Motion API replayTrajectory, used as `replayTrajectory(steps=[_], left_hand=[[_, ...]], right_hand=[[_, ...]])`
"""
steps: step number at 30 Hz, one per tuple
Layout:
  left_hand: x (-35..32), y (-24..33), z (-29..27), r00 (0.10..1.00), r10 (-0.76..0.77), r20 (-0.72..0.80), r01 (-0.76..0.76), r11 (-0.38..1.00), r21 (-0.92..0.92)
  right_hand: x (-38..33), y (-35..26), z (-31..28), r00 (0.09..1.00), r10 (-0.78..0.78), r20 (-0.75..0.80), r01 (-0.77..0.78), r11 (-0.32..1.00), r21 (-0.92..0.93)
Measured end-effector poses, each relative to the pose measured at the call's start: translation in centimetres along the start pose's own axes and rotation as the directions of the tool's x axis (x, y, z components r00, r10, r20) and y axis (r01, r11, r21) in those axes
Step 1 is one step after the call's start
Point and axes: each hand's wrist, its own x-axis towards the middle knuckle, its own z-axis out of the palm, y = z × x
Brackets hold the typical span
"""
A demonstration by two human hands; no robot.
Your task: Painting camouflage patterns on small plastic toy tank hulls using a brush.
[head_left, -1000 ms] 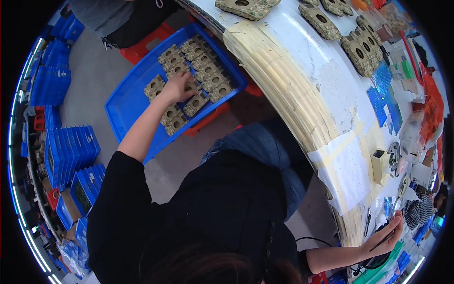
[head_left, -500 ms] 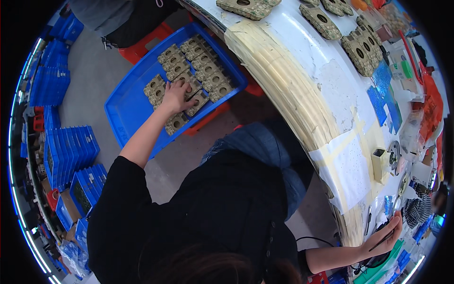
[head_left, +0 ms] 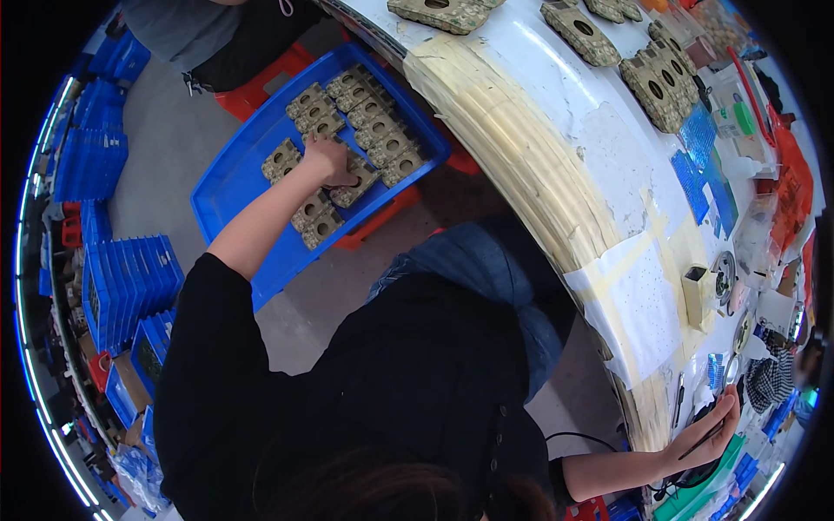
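Observation:
In a blue plastic tray (head_left: pixel 228 208) lie several camouflage-patterned tank-hull-shaped parts (head_left: pixel 369 117), each with round holes, set in rows. Over the near middle of them is my left hand (head_left: pixel 326 161), its thumb and fingers spread across one camouflage part (head_left: pixel 352 189) and closed on its edges; the palm covers some of it. Far off at the lower right, my right hand (head_left: pixel 711 432) rests above the table edge. Between its fingers sits a thin dark stick-like tool (head_left: pixel 698 443), perhaps a fine brush; its tip is too small to make out.
More camouflage parts (head_left: pixel 582 35) lie on the white table (head_left: pixel 608 156), whose edge is covered with masking tape (head_left: pixel 512 130). A small cream box (head_left: pixel 698 300) stands there. Red stools (head_left: pixel 261 91) are under the tray. Blue crates (head_left: pixel 130 291) stack at left. Another person (head_left: pixel 195 30) is at top left.
My left hand has shifted slightly, its fingers drawn in around a part near the tray's middle, which now sits a little differently. My right hand keeps its place with the thin tool.

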Motion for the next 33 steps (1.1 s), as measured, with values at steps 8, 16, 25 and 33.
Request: replayTrajectory(steps=[8, 16, 25, 33], left_hand=[[3.5, -1.5, -4.9, 0.894, 0.152, 0.422, -0.087, 0.982, -0.169], [6.2, -1.4, -5.4, 0.731, 0.028, 0.682, 0.084, 0.988, -0.13], [6.6, -0.8, -5.2, 0.729, -0.017, 0.684, 0.102, 0.991, -0.084], [5.3, -0.2, -4.1, 0.849, 0.086, 0.521, -0.053, 0.996, -0.078]], right_hand=[[-0.1, 0.0, 0.2, 1.0, 0.023, -0.01, -0.023, 0.999, 0.037], [-0.6, 0.9, -0.4, 0.999, 0.035, 0.006, -0.036, 0.998, 0.043], [-0.7, 1.1, -0.4, 0.999, 0.038, 0.002, -0.038, 0.999, -0.03], [-0.8, 1.1, -0.4, 0.998, 0.056, 0.008, -0.056, 0.998, 0.006]])
